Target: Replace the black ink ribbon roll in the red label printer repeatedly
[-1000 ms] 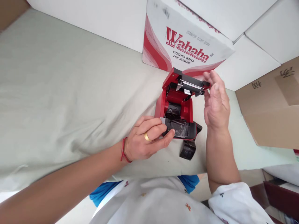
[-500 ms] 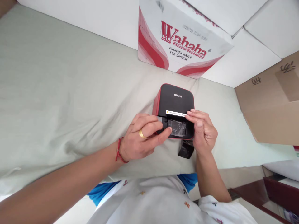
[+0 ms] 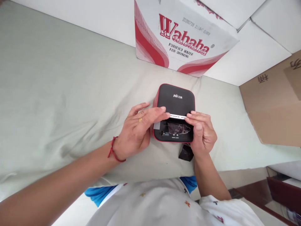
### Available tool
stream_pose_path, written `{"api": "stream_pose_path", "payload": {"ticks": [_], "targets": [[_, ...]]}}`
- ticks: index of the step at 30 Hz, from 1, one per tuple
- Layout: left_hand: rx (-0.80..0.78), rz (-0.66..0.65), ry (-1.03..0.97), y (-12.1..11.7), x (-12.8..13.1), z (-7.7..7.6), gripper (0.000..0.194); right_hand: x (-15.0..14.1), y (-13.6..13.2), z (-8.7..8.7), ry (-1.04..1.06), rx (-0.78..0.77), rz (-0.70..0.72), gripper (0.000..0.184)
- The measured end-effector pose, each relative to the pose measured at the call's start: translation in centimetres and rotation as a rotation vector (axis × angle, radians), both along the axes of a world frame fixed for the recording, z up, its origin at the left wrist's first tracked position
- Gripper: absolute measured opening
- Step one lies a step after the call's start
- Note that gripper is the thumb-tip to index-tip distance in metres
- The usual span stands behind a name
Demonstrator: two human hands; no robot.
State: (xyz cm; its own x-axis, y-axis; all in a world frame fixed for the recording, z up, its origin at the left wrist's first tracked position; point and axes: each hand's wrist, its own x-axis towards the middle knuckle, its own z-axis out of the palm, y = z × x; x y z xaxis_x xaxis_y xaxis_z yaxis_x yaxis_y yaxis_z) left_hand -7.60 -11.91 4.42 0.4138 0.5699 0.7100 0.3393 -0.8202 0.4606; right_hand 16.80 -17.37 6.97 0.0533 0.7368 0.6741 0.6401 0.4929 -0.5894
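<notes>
A black device (image 3: 176, 103) with rounded corners, red sides and a white logo sits on the cloth in front of me. A white label strip (image 3: 176, 116) crosses its top. Below the strip lies a recessed part with a dark, shiny, crinkled film piece (image 3: 179, 128). My left hand (image 3: 138, 128) reaches over the left side, fingers stretched out, fingertips on the strip's left end. Along the right edge my right hand (image 3: 203, 135) grips the device, fingertips by the strip's right end and thumb at the side. A dark shiny flap (image 3: 186, 152) pokes out at the device's front right.
The device stands on a pale green cloth (image 3: 70, 78) with creases. Behind it is a white and red Wahaha water carton (image 3: 185, 37), backed by white boxes (image 3: 254, 50). A brown cardboard box (image 3: 270, 113) stands at the right. Dark red furniture (image 3: 282, 194) shows at the lower right.
My left hand has moved from the recessed part up to the label strip, uncovering the device's front left. My right hand stays at the right edge.
</notes>
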Motion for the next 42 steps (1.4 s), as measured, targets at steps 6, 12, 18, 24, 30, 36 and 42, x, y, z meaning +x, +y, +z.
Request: {"api": "stream_pose_path", "payload": {"ticks": [6,12,18,24,30,36,42], "targets": [[-0.026,0.022,-0.016,0.2,0.1,0.3,0.071,-0.3,-0.4,0.6,-0.059,-0.032,-0.004,0.030],[0.123,-0.035,-0.114,0.8,0.1,-1.2,0.058,-1.0,-1.9,0.5,-0.157,0.115,0.078,0.039],[0.262,0.154,-0.192,1.0,-0.7,-1.8,0.038,-1.1,-2.1,0.5,-0.151,0.146,0.052,0.039],[0.201,0.123,-0.128,0.9,-1.3,-1.0,0.044,-1.0,-2.0,0.7,-0.145,0.129,0.062,0.036],[0.161,0.102,-0.139,1.2,-1.2,-1.0,0.034,-1.0,-2.1,0.6,-0.123,0.119,0.082,0.038],[0.130,0.063,-0.218,1.5,-0.3,-1.1,0.026,-1.2,-2.3,0.8,-0.184,0.135,0.041,0.036],[0.142,0.017,-0.194,1.3,0.0,-0.9,0.025,0.0,-2.7,1.7,-0.180,0.080,0.077,0.033]]}}
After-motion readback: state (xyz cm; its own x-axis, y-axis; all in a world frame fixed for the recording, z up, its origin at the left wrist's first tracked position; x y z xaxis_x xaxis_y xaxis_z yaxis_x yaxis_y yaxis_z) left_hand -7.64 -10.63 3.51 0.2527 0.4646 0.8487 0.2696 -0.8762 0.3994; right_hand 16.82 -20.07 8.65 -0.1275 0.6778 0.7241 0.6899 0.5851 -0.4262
